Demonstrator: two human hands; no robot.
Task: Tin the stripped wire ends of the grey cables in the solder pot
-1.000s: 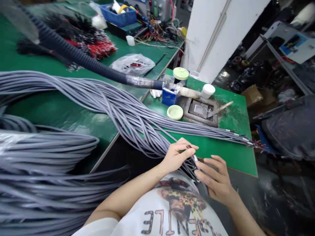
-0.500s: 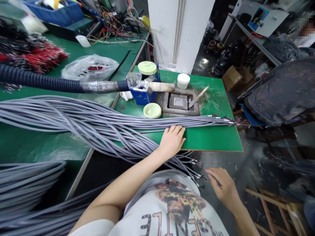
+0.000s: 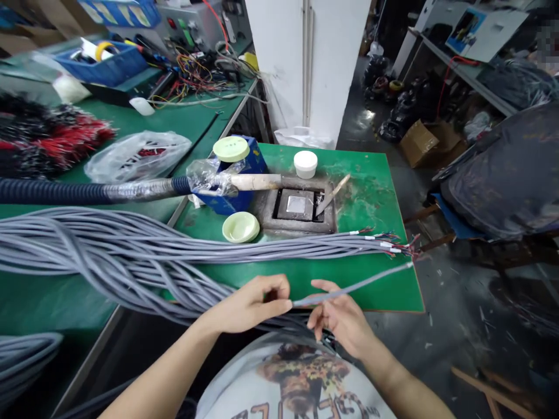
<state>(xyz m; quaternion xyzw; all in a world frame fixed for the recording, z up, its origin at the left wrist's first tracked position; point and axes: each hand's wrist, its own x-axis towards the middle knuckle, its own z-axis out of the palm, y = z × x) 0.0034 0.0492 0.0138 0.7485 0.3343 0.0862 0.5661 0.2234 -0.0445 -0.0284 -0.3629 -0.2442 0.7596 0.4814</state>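
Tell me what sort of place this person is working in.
Probably a wiring or cable-assembly workshop. A bundle of grey cables with coloured wire ends lies across the green worktop, near what looks like a solder pot, and a tangle of coloured wires sits farther back.

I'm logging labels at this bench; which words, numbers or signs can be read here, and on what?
No text can be read whole.
Shirt: large letters, cut off by the picture's lower edge.
Pale green lid on the blue box: small marks, too small to read.
White bands on the grey cables: any print is too small to read.
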